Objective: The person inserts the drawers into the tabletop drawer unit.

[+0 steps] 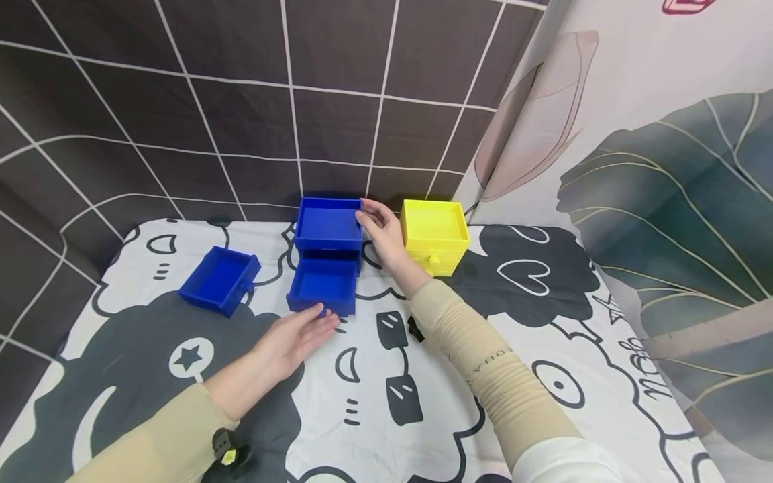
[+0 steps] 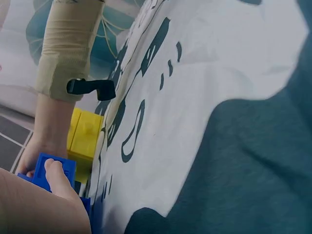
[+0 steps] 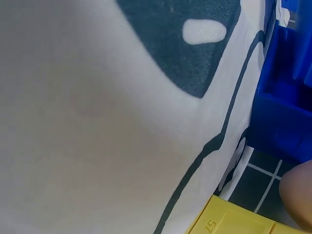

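Observation:
A blue mini drawer cabinet stands at the back of the cloth-covered surface, its lower blue drawer pulled out towards the front. My left hand is at that drawer's front, thumb against it and fingers stretched out close below. In the left wrist view the left thumb lies over the blue front. Whether a knob sits under it is hidden. With thumb at the rim and fingers along the side, my right hand grips the cabinet's right upper edge. The right wrist view shows only part of this hand.
A separate blue drawer with a knob lies to the left. Close beside the right forearm stands a yellow drawer cabinet. Behind is a dark grid-patterned curtain; a leaf-patterned drape hangs at the right.

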The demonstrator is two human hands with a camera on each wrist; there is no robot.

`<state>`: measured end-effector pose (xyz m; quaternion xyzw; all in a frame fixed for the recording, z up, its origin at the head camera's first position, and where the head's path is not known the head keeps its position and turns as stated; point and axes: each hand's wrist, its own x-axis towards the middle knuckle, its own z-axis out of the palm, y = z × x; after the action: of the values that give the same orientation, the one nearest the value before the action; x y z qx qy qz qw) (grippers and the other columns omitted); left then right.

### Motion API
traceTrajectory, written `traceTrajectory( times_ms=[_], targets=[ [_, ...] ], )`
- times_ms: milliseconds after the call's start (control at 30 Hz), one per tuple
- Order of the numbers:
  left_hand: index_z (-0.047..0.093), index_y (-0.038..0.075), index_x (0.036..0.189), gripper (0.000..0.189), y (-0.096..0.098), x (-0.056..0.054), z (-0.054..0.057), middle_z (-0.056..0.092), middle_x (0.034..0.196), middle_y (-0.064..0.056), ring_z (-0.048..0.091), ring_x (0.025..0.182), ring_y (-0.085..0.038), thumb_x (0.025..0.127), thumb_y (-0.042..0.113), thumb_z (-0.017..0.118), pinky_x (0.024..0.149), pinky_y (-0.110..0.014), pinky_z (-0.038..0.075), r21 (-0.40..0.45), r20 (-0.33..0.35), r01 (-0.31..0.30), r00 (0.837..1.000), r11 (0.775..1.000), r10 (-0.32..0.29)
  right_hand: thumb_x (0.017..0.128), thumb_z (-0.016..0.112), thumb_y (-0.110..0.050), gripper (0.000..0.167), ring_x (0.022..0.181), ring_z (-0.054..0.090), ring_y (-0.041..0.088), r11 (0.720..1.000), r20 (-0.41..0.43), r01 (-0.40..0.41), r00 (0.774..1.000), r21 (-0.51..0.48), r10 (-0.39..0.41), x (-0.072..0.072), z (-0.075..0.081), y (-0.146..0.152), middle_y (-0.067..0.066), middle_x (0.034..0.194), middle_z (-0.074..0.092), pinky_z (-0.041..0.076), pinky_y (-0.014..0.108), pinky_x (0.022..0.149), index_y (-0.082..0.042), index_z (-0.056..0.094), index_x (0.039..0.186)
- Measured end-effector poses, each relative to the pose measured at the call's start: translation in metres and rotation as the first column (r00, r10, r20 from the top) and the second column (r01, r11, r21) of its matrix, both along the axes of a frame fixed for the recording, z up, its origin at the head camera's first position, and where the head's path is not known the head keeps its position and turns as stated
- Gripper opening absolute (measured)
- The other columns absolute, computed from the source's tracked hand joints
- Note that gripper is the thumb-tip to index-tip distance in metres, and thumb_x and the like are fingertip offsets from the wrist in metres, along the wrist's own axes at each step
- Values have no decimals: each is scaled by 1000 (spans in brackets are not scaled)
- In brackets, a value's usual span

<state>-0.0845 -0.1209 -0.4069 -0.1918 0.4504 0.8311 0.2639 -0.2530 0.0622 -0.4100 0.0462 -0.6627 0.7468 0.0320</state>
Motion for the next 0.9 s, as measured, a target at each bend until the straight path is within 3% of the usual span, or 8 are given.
traceTrajectory(
  times_ms=[133,300,533,767,900],
  targets=[
    [48,3,138,31,4,-8,4,76,97,0,77,92,-7,111,18,56,108,-28,56,3,9,-10,1000,1000,10,105,62,-2,40,133,61,35,1000,-4,0,1000,4,0,1,1,0,28,144,60,50,41,121,9,57,143],
    [52,5,130,22,8,-13,6,76,94,1,77,89,-7,112,17,54,108,-28,54,4,16,-27,1000,1000,27,105,62,-2,40,133,60,36,1000,-2,-6,1000,2,6,0,0,1,28,145,60,50,43,122,9,57,143],
    [55,6,125,15,14,-13,10,75,92,2,78,87,-6,112,14,53,103,-25,60,11,-8,-55,998,998,55,106,62,-3,40,134,60,35,1000,1,-14,1000,15,14,1,-1,1,27,145,60,48,43,123,8,57,144],
    [56,6,124,14,16,-13,15,76,92,3,78,88,-5,112,13,54,108,-28,54,4,-29,-67,997,998,67,106,61,-2,39,132,61,34,1000,-2,-1,1000,9,1,0,-1,1,27,143,61,49,42,123,8,57,143],
    [57,5,123,15,16,-14,18,76,92,3,78,88,-5,112,15,53,101,-23,60,-10,-32,-73,997,997,72,106,61,-2,39,132,61,35,1000,-1,0,1000,13,0,1,-1,0,27,143,60,49,42,122,8,57,143]
  ],
)
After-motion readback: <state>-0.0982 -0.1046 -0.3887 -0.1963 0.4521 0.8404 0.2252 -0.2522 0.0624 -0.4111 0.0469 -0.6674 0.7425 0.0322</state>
